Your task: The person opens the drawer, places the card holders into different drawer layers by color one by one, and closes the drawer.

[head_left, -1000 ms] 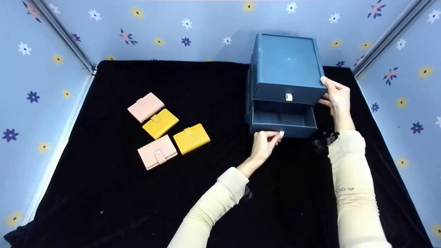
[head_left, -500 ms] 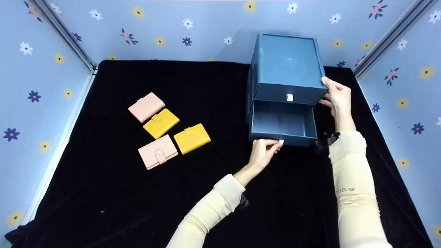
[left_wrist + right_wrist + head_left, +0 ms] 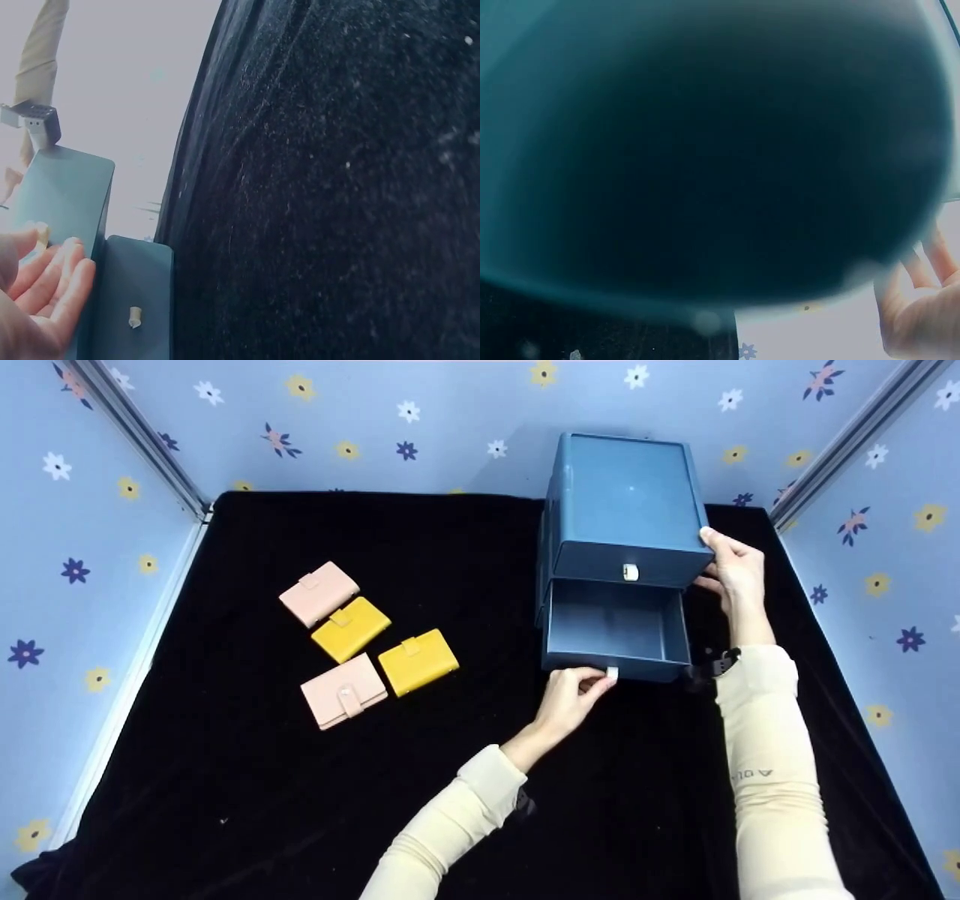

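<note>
On the left half of the black-covered bench [image 3: 225, 780] lie four small wallets close together: a pink wallet [image 3: 319, 592] at the back touching a yellow wallet [image 3: 350, 628], then a second pink wallet [image 3: 343, 690] nearer the person, just beside a second yellow wallet [image 3: 418, 661]. To the right of them, well apart, stands a blue drawer cabinet [image 3: 626, 502] near the back wall. Its lower drawer [image 3: 615, 634] is pulled out, showing a bare blue inside, while the upper drawer [image 3: 628, 564] sits closed with its small white tab at the front. The left hand [image 3: 571, 699] is at the front edge of the lower drawer; its grip looks loose, fingertips touching the white pull tab [image 3: 612, 673], and the left wrist view shows the fingers nearly straight. Furthest right, the right hand [image 3: 731, 574] rests against the cabinet's right side, thumb on the top corner, fingers spread along the wall, bracing rather than clasping.
</note>
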`<state>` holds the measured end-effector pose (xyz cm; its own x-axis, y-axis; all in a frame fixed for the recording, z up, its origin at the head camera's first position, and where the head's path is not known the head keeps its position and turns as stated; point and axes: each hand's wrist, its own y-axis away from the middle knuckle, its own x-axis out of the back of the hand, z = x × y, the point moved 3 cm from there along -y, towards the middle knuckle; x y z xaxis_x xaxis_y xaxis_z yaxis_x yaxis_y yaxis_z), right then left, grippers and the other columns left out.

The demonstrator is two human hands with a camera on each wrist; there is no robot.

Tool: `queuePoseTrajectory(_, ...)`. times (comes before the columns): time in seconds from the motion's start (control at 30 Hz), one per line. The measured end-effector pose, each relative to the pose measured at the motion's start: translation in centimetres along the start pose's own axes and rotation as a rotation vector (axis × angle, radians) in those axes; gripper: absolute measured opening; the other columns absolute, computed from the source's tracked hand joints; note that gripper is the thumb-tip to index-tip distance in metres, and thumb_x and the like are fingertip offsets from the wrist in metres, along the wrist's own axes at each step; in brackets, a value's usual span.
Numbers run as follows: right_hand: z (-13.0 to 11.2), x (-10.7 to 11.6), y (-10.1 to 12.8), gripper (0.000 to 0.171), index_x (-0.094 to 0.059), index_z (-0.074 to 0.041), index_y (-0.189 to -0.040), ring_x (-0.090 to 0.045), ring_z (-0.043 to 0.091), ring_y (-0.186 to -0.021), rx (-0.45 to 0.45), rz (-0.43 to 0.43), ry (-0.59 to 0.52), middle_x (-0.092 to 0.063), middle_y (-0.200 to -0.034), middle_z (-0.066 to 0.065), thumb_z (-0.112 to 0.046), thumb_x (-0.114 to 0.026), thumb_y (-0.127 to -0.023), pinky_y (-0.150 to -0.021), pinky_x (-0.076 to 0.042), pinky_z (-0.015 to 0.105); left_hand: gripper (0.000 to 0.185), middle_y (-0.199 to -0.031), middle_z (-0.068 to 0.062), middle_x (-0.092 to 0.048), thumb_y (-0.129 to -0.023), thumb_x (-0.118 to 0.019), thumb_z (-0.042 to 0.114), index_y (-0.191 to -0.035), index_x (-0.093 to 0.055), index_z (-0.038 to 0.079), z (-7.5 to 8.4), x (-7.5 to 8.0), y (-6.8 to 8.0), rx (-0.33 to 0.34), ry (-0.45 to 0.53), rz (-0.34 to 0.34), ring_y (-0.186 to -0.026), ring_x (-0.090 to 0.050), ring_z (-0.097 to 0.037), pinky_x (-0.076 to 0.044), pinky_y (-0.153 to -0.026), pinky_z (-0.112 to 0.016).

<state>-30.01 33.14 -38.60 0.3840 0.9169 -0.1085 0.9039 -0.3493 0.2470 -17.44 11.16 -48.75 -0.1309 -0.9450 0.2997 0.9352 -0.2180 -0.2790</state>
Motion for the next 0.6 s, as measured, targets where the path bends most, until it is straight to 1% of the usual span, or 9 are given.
queuePoseTrajectory(0.13,0.0,0.0,-0.1,0.038,-0.067,-0.007,-0.096,-0.064,0.015,-0.066,-0.001,0.000,-0.009,-0.064,-0.079,0.004,-0.025,-0.078,-0.066,-0.053,-0.052,0.027,0.022,-0.077,-0.002,-0.067,-0.081,-0.064,0.024,-0.087,-0.070,0.004,-0.1,0.7,0.5,-0.011,-0.073,-0.034,-0.061,-0.059,-0.007,-0.045,-0.056,-0.012)
queuePoseTrajectory(0.3,0.0,0.0,-0.1,0.037,-0.067,-0.007,-0.095,-0.064,0.015,-0.066,0.002,-0.001,-0.004,-0.064,-0.077,0.004,-0.026,-0.078,-0.066,-0.053,-0.052,0.027,0.025,-0.079,-0.004,-0.066,-0.081,-0.064,0.023,-0.092,-0.067,0.000,-0.3,2.1,1.1,-0.025,-0.173,-0.071,-0.064,-0.060,-0.009,-0.047,-0.059,-0.016)
queuePoseTrajectory(0.4,0.0,0.0,0.0,0.035,-0.068,-0.007,-0.094,-0.064,0.015,-0.066,-0.001,-0.007,-0.012,-0.064,-0.077,0.004,-0.025,-0.078,-0.066,-0.053,-0.052,0.027,0.025,-0.081,-0.005,-0.066,-0.081,-0.065,0.021,-0.094,-0.066,0.000,-0.6,3.1,1.5,-0.033,-0.231,-0.073,-0.067,-0.060,-0.010,-0.047,-0.061,-0.017)
queuePoseTrajectory(0.6,0.1,0.0,0.0,0.032,-0.068,-0.008,-0.091,-0.064,0.015,-0.064,0.005,-0.012,-0.018,-0.065,-0.075,0.003,-0.025,-0.078,-0.066,-0.052,-0.051,0.027,0.027,-0.086,-0.007,-0.065,-0.081,-0.065,0.021,-0.097,-0.065,-0.001,-1.6,5.1,2.0,-0.024,-0.281,-0.067,-0.072,-0.061,-0.015,-0.046,-0.065,-0.018)
